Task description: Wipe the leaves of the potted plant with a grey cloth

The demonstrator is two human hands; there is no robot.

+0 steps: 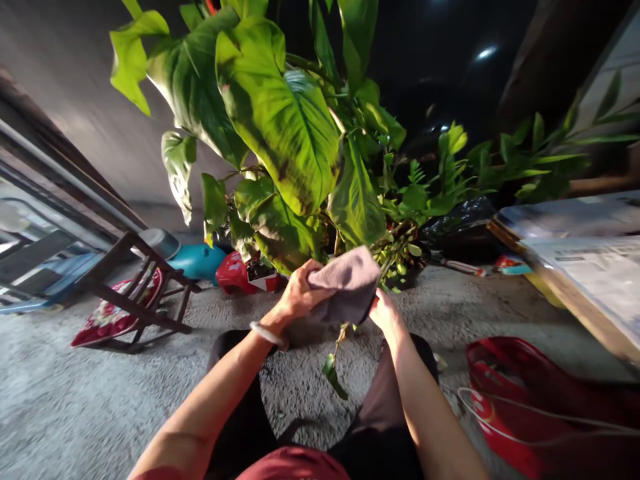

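Observation:
A folded greyish-pink cloth (347, 277) is held up between both my hands, in front of a large leafy plant. My left hand (300, 293) grips its left side, with a pale bangle on the wrist. At its right edge my right hand (384, 310) has its fingers closed on the cloth, most of them hidden behind it. Just beyond the cloth are broad green leaves (285, 113), one with brown blotches along its lower edge. A thin stem with a small drooping leaf (334, 377) hangs below the cloth.
To the left a small wooden chair (145, 287) stands by a teal container (200, 261) and a red container (233, 272). On the right are a red bag (520, 400) with white cord handles and a low table (590, 267). Smaller plants (450, 167) stand behind.

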